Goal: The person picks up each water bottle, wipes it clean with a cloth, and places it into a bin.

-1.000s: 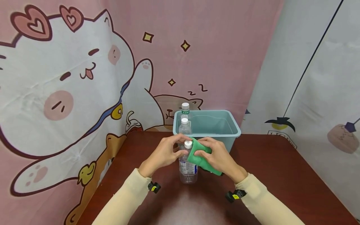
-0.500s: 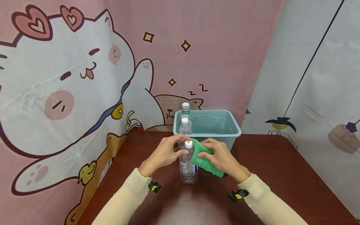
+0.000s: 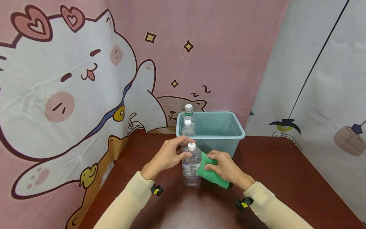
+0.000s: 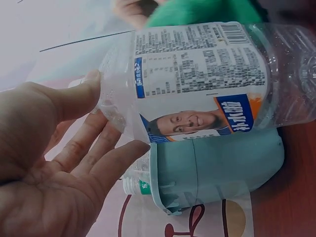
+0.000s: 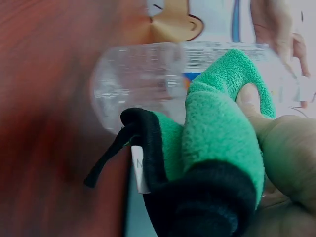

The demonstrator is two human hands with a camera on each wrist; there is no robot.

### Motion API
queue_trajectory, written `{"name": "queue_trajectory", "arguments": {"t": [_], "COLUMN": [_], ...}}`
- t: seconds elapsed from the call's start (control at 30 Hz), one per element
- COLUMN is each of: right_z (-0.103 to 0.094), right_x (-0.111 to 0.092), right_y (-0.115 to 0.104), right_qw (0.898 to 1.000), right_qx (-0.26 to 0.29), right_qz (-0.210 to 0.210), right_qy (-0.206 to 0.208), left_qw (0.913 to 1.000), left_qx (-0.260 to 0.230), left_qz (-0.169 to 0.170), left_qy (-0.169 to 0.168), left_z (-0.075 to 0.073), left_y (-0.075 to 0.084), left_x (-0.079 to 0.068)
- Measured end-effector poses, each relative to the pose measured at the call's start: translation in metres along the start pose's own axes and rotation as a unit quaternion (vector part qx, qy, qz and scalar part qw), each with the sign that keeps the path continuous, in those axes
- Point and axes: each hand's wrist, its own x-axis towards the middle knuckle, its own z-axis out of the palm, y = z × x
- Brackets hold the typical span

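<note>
A clear plastic bottle (image 3: 191, 175) with a white cap and a printed label (image 4: 197, 74) stands upright on the table. My left hand (image 3: 171, 152) holds it near the top, thumb and fingers around the neck just under the cap. In my right hand (image 3: 226, 165) is a folded green cloth (image 5: 222, 123) with black edging, a loop and a small white tag. The right thumb and fingers pinch this cloth, which lies against the bottle's right side at label height. Part of the label is hidden behind the cloth in the head view.
A light blue plastic bin (image 3: 220, 143) stands behind the bottle. Two more clear bottles with white caps, a nearer one (image 3: 187, 128) and a farther one (image 3: 188, 109), line up at its left side. The dark red table (image 3: 271, 178) meets a printed curtain (image 3: 228, 57) at the back.
My right hand has moved down and slightly right with the green cloth, from beside the bottle's cap to its label. The left hand and the bottle have stayed in place.
</note>
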Motion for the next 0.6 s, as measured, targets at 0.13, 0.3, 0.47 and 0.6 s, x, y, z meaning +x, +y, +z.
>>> {"name": "queue_trajectory", "arguments": {"t": [0.13,0.3,0.47,0.6], "right_z": [0.012,0.026,0.034,0.036], "right_x": [-0.005,-0.009,-0.01,-0.012], "right_y": [0.01,0.019,0.024,0.027], "right_qw": [1.0,0.998,0.995,0.997], "right_qx": [-0.002,-0.016,-0.017,0.0], "right_qz": [-0.003,-0.006,0.004,0.007], "right_qy": [-0.021,-0.063,-0.095,-0.078], "left_qw": [1.0,0.9999,0.9998,0.9998], "left_qx": [-0.001,0.007,0.017,0.016], "left_qz": [-0.006,-0.01,-0.006,-0.006], "left_qy": [0.001,0.002,0.004,0.004], "left_z": [0.0,0.002,0.002,0.002], "left_y": [0.001,0.001,0.002,0.001], "left_x": [0.0,0.001,0.001,0.0]}}
